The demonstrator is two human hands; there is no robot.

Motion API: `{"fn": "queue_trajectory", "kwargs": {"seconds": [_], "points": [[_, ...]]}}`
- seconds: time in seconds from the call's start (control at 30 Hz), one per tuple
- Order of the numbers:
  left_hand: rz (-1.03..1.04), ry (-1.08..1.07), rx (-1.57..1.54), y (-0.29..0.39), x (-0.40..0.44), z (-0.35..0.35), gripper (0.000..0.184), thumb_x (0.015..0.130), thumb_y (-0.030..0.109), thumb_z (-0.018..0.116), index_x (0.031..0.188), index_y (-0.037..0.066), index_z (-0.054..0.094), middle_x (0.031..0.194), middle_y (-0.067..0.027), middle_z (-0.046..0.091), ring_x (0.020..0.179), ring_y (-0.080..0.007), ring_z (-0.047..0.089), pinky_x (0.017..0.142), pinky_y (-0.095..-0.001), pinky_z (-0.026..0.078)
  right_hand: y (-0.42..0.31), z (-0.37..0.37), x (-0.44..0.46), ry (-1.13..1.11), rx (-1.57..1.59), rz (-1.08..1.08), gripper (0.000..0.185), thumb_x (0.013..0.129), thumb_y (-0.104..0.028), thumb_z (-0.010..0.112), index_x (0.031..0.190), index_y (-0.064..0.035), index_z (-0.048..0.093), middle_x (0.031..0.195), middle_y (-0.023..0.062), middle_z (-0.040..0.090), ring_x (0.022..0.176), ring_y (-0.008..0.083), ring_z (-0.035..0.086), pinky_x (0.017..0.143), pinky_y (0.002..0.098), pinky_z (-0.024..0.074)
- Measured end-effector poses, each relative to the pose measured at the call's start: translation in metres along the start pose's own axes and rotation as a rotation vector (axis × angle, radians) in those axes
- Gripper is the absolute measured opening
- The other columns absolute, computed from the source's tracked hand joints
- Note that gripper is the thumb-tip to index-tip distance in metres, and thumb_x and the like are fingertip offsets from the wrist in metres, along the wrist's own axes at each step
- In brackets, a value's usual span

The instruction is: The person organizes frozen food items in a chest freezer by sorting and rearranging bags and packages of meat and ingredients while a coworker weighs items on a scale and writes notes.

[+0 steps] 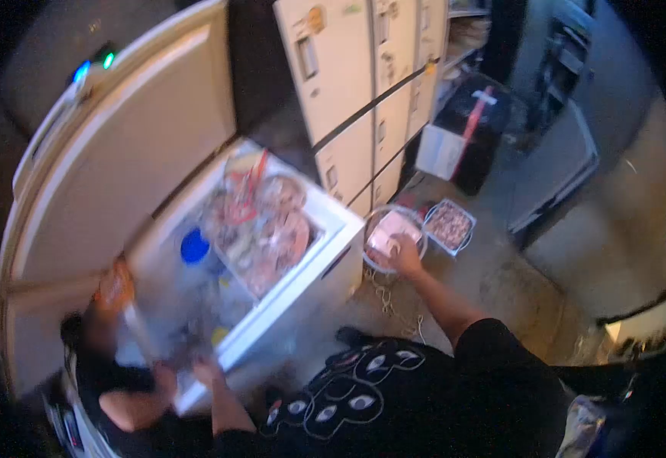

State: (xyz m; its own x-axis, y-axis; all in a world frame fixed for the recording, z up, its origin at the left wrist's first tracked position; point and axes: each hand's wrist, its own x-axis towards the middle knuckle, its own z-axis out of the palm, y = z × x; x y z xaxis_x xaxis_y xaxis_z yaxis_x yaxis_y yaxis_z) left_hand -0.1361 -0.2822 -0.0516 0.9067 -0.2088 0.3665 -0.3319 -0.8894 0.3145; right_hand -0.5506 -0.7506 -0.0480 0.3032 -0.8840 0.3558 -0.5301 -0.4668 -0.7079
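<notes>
My right hand [405, 256] reaches down to a pale pink slab-like package [395, 229] on top of a round basket [424, 248]. The thumb and fingers close on the package's near edge. Blurred, my left hand [208, 372] is at the near rim of an open chest freezer [260, 314]. Its fingers are too smeared to read. Beside it is the hand [165, 378] of another person in a dark top. Inside the freezer lie bags of pinkish frozen food [286, 237] and a round blue item [194, 246].
A square tub of pinkish pieces [450, 226] stands on the floor right of the basket. Pale lockers [341, 76] rise behind the freezer, whose lid [150, 137] is raised. A black box with red tape [485, 114] stands farther back. A pale cord [388, 301] trails on the floor.
</notes>
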Motion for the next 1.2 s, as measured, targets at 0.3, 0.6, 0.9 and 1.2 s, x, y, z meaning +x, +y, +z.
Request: {"fn": "queue_trajectory", "kwargs": {"seconds": [0.3, 0.6, 0.9, 1.2], "points": [[-0.164, 0.032, -0.093, 0.022, 0.002, -0.012, 0.025, 0.081, 0.019, 0.055, 0.081, -0.004, 0.062, 0.086, -0.0222, 0.062, 0.083, -0.0396, 0.058, 0.076, -0.0476, 0.045, -0.059, 0.038, 0.025, -0.162, 0.052, -0.322, 0.023, 0.073, 0.004, 0.054, 0.094, -0.0021, 0.06, 0.099, 0.0166, 0.059, 0.098, 0.0351, 0.055, 0.088, 0.0412, 0.0434], [-0.225, -0.072, -0.073, 0.026, 0.008, -0.017, 0.019, 0.082, 0.019, 0.057, 0.08, 0.0, 0.062, 0.081, -0.0179, 0.062, 0.078, -0.0361, 0.06, 0.07, -0.0457, 0.046, -0.048, 0.115, 0.128, -0.162, 0.111, -0.348, 0.021, 0.07, 0.004, 0.051, 0.087, -0.0018, 0.063, 0.091, 0.0185, 0.061, 0.089, 0.0358, 0.059, 0.082, 0.0412, 0.0474], [-0.207, -0.11, 0.0, 0.039, 0.012, -0.019, 0.016, 0.082, 0.017, 0.057, 0.085, 0.002, 0.063, 0.084, -0.0166, 0.063, 0.077, -0.033, 0.06, 0.07, -0.0424, 0.047, -0.032, 0.192, 0.189, -0.001, 0.247, -0.039, 0.023, 0.075, 0.004, 0.051, 0.093, -0.0012, 0.065, 0.087, 0.0164, 0.065, 0.09, 0.03, 0.062, 0.08, 0.0366, 0.0486], [-0.203, -0.11, 0.023, 0.04, 0.013, -0.021, 0.016, 0.081, 0.018, 0.058, 0.083, 0.003, 0.062, 0.077, -0.0156, 0.061, 0.071, -0.0311, 0.059, 0.066, -0.0411, 0.047, -0.038, 0.154, 0.172, -0.371, 0.111, -0.323, 0.026, 0.068, -0.009, 0.064, 0.093, -0.0135, 0.068, 0.128, 0.0176, 0.046, 0.115, 0.038, 0.045, 0.096, 0.0479, 0.0372]]}}
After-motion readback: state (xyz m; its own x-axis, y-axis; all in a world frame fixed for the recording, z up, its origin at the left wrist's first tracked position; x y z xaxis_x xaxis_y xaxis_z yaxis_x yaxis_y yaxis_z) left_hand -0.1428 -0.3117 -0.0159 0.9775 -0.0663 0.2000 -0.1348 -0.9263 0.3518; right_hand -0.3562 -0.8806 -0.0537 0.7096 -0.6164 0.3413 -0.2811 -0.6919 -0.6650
